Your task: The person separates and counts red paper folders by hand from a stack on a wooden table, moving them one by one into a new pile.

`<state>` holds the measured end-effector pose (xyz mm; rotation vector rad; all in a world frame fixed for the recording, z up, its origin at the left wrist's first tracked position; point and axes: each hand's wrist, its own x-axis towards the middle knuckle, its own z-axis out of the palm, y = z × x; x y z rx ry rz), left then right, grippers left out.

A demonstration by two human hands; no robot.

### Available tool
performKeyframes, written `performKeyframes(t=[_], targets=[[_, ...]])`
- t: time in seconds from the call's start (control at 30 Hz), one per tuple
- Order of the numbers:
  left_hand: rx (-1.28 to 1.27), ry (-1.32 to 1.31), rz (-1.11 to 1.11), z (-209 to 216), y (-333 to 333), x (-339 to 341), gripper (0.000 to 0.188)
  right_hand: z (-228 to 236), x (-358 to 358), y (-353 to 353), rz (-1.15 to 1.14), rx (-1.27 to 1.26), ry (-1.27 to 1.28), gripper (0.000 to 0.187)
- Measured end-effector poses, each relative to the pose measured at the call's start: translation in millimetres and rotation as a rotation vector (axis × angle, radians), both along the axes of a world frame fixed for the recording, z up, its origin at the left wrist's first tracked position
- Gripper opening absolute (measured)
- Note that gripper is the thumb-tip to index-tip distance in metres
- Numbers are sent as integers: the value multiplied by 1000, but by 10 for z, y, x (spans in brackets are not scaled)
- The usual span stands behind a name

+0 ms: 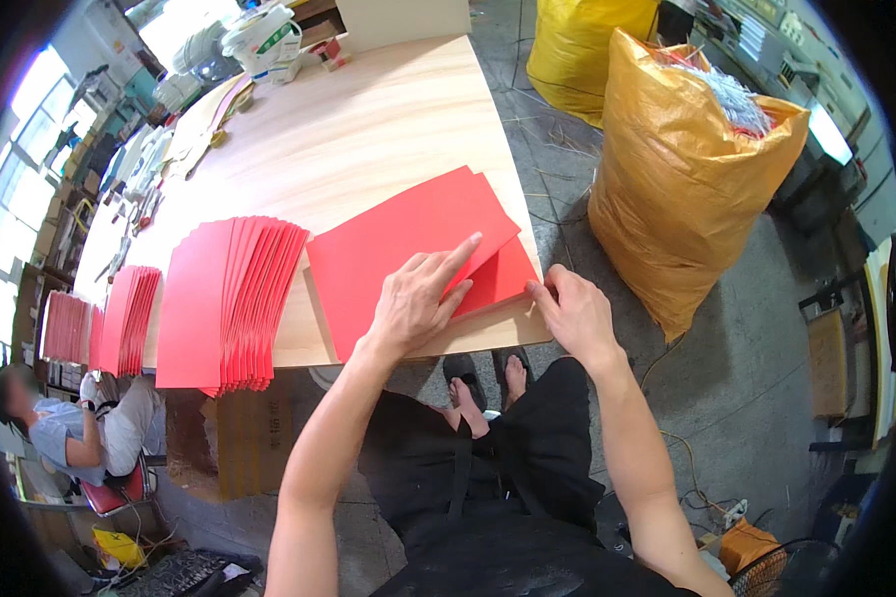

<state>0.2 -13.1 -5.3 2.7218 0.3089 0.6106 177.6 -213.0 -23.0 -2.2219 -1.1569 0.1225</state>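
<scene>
Left forearm: mine rises from the lower edge, slanting up and to the right, wrist over the table's near edge.
Left hand: my left hand (406,306) lies palm down on the upper red sheet (383,244), grasping nothing; the index finger reaches straight toward the upper right, the thumb spread below it.
Right forearm: mine slants up and to the left, beside the table corner.
Right hand: my right hand (580,316) has its fingers curled, thumb and index finger at the near right corner of the lower red sheet (503,277); whether they pinch it, I cannot tell.
Red sheets: on the table (368,129) at its near right corner, the upper partly covering the lower.
Fanned stack: red sheets (194,308) overlapping, left of my left hand.
</scene>
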Motion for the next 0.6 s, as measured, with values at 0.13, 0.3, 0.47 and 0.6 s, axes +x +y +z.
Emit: performKeyframes(t=[0.13,0.3,0.47,0.6], targets=[[-43,5,-24,66,-18,12,54,149,90,82,62,-149,16,41],[-32,-83,-39,-22,9,9,48,356,161,202,70,-369,83,50],[-58,-115,-33,-67,34,26,44,463,135,210,23,-401,108,48],[-147,-120,-26,-37,63,22,42,527,107,218,29,-131,220,46]])
